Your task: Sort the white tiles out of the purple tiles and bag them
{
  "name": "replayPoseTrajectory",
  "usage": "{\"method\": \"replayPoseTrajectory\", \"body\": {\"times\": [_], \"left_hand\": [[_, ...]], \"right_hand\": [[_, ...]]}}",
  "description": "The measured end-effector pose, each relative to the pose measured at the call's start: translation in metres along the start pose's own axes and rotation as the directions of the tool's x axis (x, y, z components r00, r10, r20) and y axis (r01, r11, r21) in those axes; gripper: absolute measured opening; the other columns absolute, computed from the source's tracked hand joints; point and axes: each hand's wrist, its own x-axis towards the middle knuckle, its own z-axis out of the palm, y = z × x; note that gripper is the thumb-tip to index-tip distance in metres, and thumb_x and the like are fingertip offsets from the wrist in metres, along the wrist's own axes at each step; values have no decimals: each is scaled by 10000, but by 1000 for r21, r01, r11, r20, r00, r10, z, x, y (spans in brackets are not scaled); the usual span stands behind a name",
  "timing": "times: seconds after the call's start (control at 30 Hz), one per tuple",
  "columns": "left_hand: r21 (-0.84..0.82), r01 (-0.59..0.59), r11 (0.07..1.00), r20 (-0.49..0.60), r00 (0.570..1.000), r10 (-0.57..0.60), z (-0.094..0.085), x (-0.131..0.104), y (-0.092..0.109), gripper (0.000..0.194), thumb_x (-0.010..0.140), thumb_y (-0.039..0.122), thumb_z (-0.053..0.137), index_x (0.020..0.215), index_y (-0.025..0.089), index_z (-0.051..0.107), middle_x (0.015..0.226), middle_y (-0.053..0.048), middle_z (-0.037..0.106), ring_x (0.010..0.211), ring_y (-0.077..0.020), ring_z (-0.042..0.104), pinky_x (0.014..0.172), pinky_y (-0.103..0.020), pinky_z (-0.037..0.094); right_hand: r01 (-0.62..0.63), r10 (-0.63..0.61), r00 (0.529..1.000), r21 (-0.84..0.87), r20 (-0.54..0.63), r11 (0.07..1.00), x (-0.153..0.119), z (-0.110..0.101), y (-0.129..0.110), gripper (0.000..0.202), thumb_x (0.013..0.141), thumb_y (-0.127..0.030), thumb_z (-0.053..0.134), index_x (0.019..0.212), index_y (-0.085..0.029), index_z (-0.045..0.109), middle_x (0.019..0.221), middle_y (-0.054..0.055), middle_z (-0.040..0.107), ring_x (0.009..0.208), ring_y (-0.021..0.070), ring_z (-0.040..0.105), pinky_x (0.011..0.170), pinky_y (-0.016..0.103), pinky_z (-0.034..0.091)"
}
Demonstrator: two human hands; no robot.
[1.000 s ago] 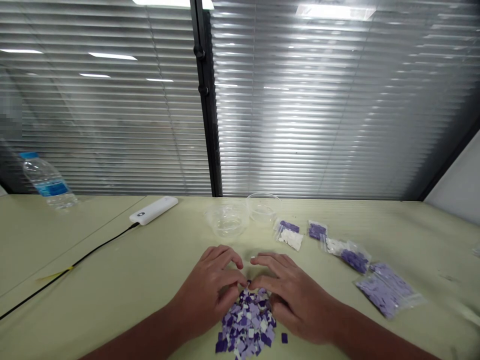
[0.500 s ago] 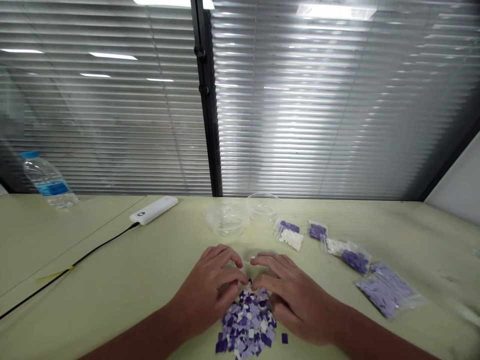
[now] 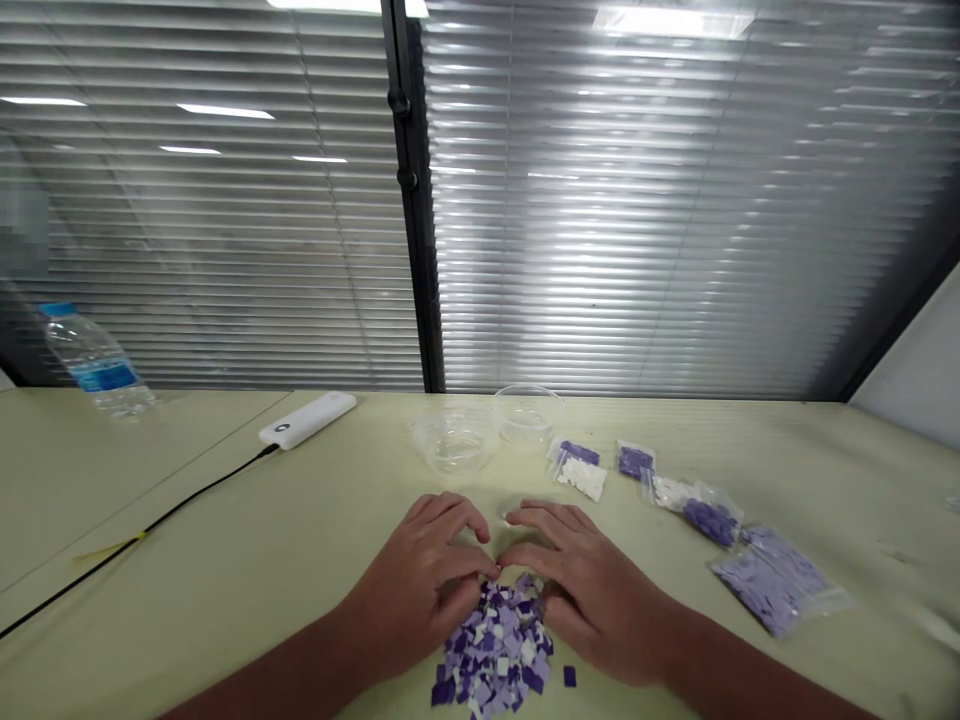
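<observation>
A pile of small square mosaic tiles (image 3: 499, 650) in dark purple, lilac and white lies on the table at the bottom middle. My left hand (image 3: 431, 570) curves around its far left side, fingers bent and apart, thumb beside the tiles. From the other side, my right hand (image 3: 581, 590) arches over the far right part with its fingers spread. Both index fingertips nearly meet at the pile's far edge, touching tiles there. Neither hand visibly grips a tile. A single dark purple tile (image 3: 570, 677) lies apart to the right.
Two clear round plastic containers (image 3: 459, 455) stand beyond my hands. To the right lie several small bags of purple and white tiles (image 3: 694, 508) and a larger bag of lilac tiles (image 3: 776, 580). A white power bank (image 3: 309, 420) with a black cable and a water bottle (image 3: 97, 365) are left.
Both index fingertips have shifted slightly and drawn closer together at the pile's far edge. The far tip of the pile has moved slightly toward me.
</observation>
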Motion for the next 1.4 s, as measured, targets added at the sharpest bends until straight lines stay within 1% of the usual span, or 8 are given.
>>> {"method": "replayPoseTrajectory", "body": {"times": [0.17,0.4,0.53,0.77,1.0,1.1,1.23,1.4], "left_hand": [[-10,2,1000,0,1000,-2,0,-1,0,301,874,33,542,922,257,737,1056,-37,645,1062,-249,568,921,-425,386],[-19,-8,1000,-12,1000,8,-2,1,1,285,871,36,544,897,248,733,1036,-40,651,1042,-247,576,909,-416,397],[-35,-15,999,-7,1000,15,-1,1,2,304,859,26,540,899,256,733,1032,-34,652,1050,-241,574,925,-410,399],[22,82,996,-12,997,-82,-1,2,1,371,828,12,522,1005,265,730,1032,-37,655,1038,-250,562,908,-420,402],[37,53,998,-2,999,-53,1,1,-1,340,857,29,537,974,271,745,1030,-33,641,1045,-248,561,910,-420,392],[20,33,999,-2,999,-33,1,0,0,336,851,28,537,988,265,733,1049,-33,644,1045,-247,562,918,-421,393],[17,84,996,-16,996,-84,0,0,0,380,816,16,525,1058,250,701,1069,-40,651,1066,-256,559,936,-428,404],[61,84,995,45,995,-87,-1,2,1,443,831,21,528,1102,313,722,1166,-15,656,1156,-259,553,985,-440,393]], "right_hand": [[-17,17,1000,-2,-25,1000,0,1,0,565,798,-73,534,1304,-298,639,1430,56,572,1397,296,444,1158,509,387],[6,-6,999,-10,-36,1000,-2,3,1,607,782,-69,547,1330,-311,645,1508,49,527,1411,311,440,1168,532,383],[-4,4,999,-13,-47,1000,-1,4,2,581,786,-58,544,1297,-305,666,1455,53,567,1395,310,453,1165,527,387],[-16,16,997,-2,-70,1000,-2,6,4,604,782,-55,552,1326,-300,645,1473,56,546,1393,301,451,1144,508,402],[-31,31,997,-8,-68,999,0,6,4,580,789,-54,545,1298,-304,671,1436,59,574,1379,300,466,1138,510,403],[-29,29,998,-2,-59,1000,0,6,5,611,796,-57,539,1338,-319,646,1459,52,559,1389,304,453,1149,517,389],[-60,61,995,15,-79,998,-2,6,6,654,809,-63,526,1419,-296,568,1471,69,547,1395,296,445,1149,511,389],[-51,57,994,66,-98,997,-3,5,6,601,788,-33,517,1320,-290,628,1420,66,567,1370,280,464,1122,494,411]]}}
